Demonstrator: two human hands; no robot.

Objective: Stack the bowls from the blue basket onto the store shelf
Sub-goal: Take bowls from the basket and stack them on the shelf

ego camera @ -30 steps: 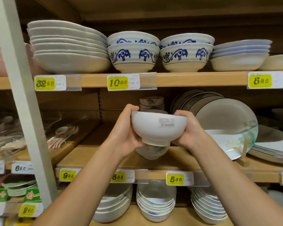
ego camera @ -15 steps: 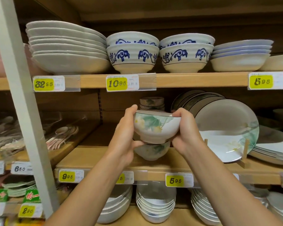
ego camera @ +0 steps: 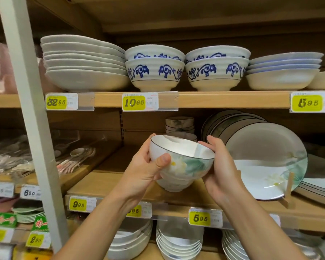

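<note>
A white bowl [ego camera: 184,162] with a dark rim and a green and yellow flower print is held between both hands, tilted so its inside faces me. My left hand [ego camera: 143,171] grips its left side, thumb pressed on the front wall. My right hand [ego camera: 219,169] curls round its right side. Directly under it a matching bowl [ego camera: 174,185] stands on the middle wooden shelf [ego camera: 101,186]; the held bowl's base is at that bowl's rim, and contact cannot be told. The blue basket is out of view.
Behind stands a short stack of dark-rimmed bowls [ego camera: 179,124]. A large flowered plate [ego camera: 261,152] leans on a wooden stand at the right. Blue-patterned bowls [ego camera: 154,72] fill the shelf above. A white post [ego camera: 32,117] rises at left, beside packed spoons [ego camera: 77,156].
The bowl has been turned from base-towards-me to rim-up and tilted, and it has come down onto the bowl on the shelf. Both hands shifted their hold as it turned.
</note>
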